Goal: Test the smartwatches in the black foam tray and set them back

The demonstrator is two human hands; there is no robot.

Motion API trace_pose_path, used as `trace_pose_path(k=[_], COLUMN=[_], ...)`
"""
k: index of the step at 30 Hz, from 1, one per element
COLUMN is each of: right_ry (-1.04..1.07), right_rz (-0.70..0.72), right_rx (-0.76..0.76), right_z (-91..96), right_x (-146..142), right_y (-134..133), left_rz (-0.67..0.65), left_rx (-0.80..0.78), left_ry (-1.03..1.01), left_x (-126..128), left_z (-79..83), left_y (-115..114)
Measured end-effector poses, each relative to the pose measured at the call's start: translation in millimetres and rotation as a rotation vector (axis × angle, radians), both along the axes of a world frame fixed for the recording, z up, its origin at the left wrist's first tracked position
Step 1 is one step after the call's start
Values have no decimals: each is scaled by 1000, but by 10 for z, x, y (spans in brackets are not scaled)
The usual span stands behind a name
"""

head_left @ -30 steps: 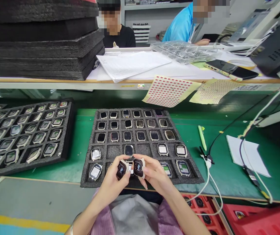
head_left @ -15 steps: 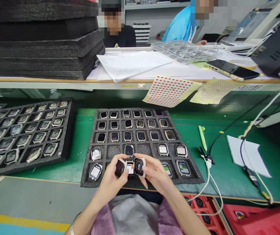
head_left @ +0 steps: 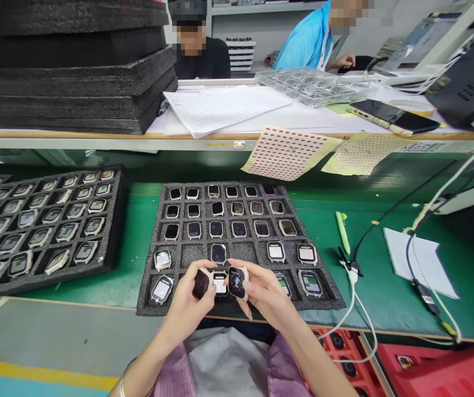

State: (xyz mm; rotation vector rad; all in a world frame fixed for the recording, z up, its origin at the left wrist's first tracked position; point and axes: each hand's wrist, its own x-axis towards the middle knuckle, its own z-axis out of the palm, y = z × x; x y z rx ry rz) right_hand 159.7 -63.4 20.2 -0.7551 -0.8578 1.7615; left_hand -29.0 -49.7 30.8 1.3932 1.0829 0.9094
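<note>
Bench (head_left: 137,207): evenly bright, soft sheen
Shelf (head_left: 108,144): dark shadow beneath
Papers (head_left: 228,107): far, bright white, print unreadable
Foam stack (head_left: 67,82): far left, deep black, stretched toward the edge
Watch (head_left: 163,259), left of centre: pale screen glare
Red bin (head_left: 452,377): near right, stretched
Person in blue (head_left: 303,47): far, head pixelated

Watches (head_left: 276,251) are lying in foam trays (head_left: 243,253) on an electronics workshop's green tabletop (head_left: 319,220), with co-workers (head_left: 303,44) occupying the far side.

The tray (head_left: 243,254) is being partly hidden by the left hand (head_left: 187,300) and right hand (head_left: 264,292), the foam stack (head_left: 67,71) cropped at left.
</note>
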Motion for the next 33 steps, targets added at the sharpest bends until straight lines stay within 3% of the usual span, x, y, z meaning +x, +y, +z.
trace_pose_path(k=[8,14,20,33], right_ry=[-24,-150,-218,-261], right_rz=[55,-49,-97,-145], right_rx=[0,22,32,72], right_z=[41,54,-54,-85], right_x=[-12,-30,4,-14], right_y=[13,7,7,-13], left_rz=[-31,-125,-132,-168], left_rx=[-124,-200,-234,-222], left_ry=[-128,-313,-300,-299], left_x=[-4,-56,-92,-74], left_z=[-51,-69,-77,-59], left_y=[24,64,70,78])
